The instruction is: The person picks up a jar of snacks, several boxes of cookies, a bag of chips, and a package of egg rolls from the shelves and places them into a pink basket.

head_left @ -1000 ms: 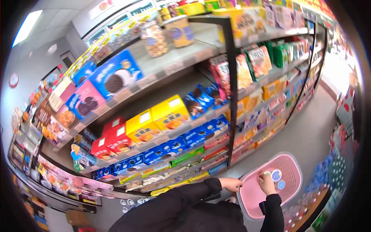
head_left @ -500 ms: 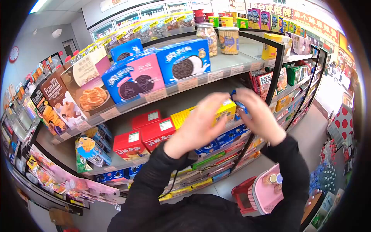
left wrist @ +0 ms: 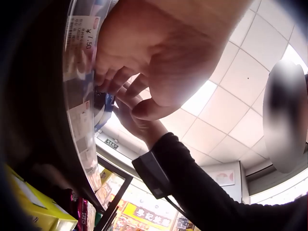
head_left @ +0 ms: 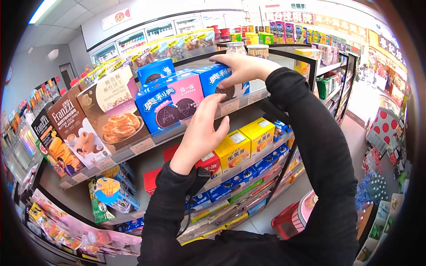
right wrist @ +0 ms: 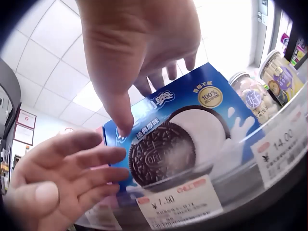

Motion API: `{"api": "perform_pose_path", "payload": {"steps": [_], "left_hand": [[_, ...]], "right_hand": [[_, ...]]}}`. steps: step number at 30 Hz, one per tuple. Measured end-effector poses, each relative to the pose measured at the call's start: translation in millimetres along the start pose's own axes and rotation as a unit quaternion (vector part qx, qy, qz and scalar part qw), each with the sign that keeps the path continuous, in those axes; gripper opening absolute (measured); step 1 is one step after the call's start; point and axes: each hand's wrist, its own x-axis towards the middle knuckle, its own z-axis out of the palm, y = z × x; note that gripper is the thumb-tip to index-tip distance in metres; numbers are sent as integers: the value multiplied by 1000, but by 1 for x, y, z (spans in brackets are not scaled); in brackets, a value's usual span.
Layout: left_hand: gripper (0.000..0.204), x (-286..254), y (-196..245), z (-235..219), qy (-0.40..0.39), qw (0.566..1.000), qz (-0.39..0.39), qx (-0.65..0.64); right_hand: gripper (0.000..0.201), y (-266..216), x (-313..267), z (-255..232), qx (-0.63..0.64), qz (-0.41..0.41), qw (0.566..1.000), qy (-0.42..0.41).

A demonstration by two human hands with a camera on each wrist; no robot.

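Note:
A blue Oreo biscuit box (right wrist: 192,144) stands on the upper shelf, behind the clear price strip. Over its top reaches my right hand (head_left: 248,68), thumb tip at the upper left of the front face and fingers extended across the top edge in the right wrist view. Beside the box's lower left front, my left hand (head_left: 202,135) is spread with straight fingers and nothing in it. A pink-and-blue biscuit box (head_left: 168,104) adjoins it on the left, with another small blue box (head_left: 155,71) behind.
Pastry boxes (head_left: 113,111) fill the shelf's left end; snack jars (head_left: 258,51) stand right of the Oreo box. On the shelf below are yellow boxes (head_left: 233,150) and red boxes (head_left: 211,164). A black shelf post (head_left: 312,73) rises at right. A pink basket (head_left: 306,204) is on the floor.
Both hands have come up from the pink basket, past the lower shelf, to the upper shelf. My right hand is now over the Oreo box, my left hand beside it. The view has shifted.

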Motion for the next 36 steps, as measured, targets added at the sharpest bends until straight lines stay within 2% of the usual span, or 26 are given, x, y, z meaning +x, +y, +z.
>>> {"api": "perform_pose_path", "payload": {"steps": [2,4,5,6,8,10,11,14,15,16,17,18,19,20,21,22,23,24,25,26,27,29,30,32,33,36], "left_hand": [[46,-2,1,-2,-3,1000,1,-4],[49,-5,-2,2,31,999,2,-16],[53,-7,-2,5,63,998,4,-26],[53,-6,1,8,60,998,2,-30],[60,-2,12,15,146,989,36,-7],[68,5,18,23,171,984,47,16],[71,10,21,28,181,982,59,15],[79,25,30,50,162,985,65,-2],[79,29,33,61,151,986,68,-26],[78,33,37,73,136,986,72,-57],[76,37,43,86,126,984,76,-97],[73,39,49,100,111,981,78,-141],[69,38,55,115,94,980,82,-153],[65,38,61,133,79,979,89,-167],[62,36,69,153,31,974,84,-207],[59,31,76,174,-13,967,80,-242],[58,25,86,196,-59,955,47,-286],[59,18,101,213,-125,929,-18,-347],[60,11,108,237,-164,914,-30,-371],[60,1,111,263,-198,899,-41,-389],[60,-10,115,288,-222,902,-16,-370],[60,-38,127,339,-305,834,-92,-450],[60,-51,134,363,-340,826,-74,-443],[60,-83,148,412,-361,849,18,-385],[60,-106,149,439,-392,832,-14,-392],[65,-146,169,490,-471,812,-2,-344]], "right_hand": [[69,4,0,-4,5,-1,999,-40],[68,3,-8,-13,-28,-63,998,-14],[64,4,-14,-18,-10,-65,998,-11],[63,0,-20,-23,-4,-49,999,-11],[64,3,-34,-29,-37,-71,996,24],[61,7,-51,-37,-113,-116,983,90],[61,10,-63,-41,-125,-111,980,108],[60,12,-102,-57,-170,-83,972,143],[50,12,-120,-61,-189,-131,954,192],[50,-6,-137,-81,-143,-81,981,103],[46,-4,-154,-83,-137,-52,986,75],[41,-6,-172,-84,-166,-1,984,60],[38,3,-198,-80,-151,-53,982,97],[33,3,-219,-79,-171,15,983,68],[29,20,-246,-72,-162,-25,982,91],[28,22,-270,-72,-152,44,986,46],[31,29,-297,-67,-154,69,985,25],[34,38,-321,-57,-154,86,984,7],[45,48,-346,-38,-182,162,970,-1],[45,64,-379,-24,-160,141,977,31],[46,65,-406,-14,-141,194,971,12],[46,67,-460,10,-96,268,959,-10],[46,71,-489,25,-71,291,954,-11],[46,68,-540,45,53,370,926,-50],[45,69,-564,59,66,401,912,-58],[47,74,-626,104,104,483,863,-108]]}}
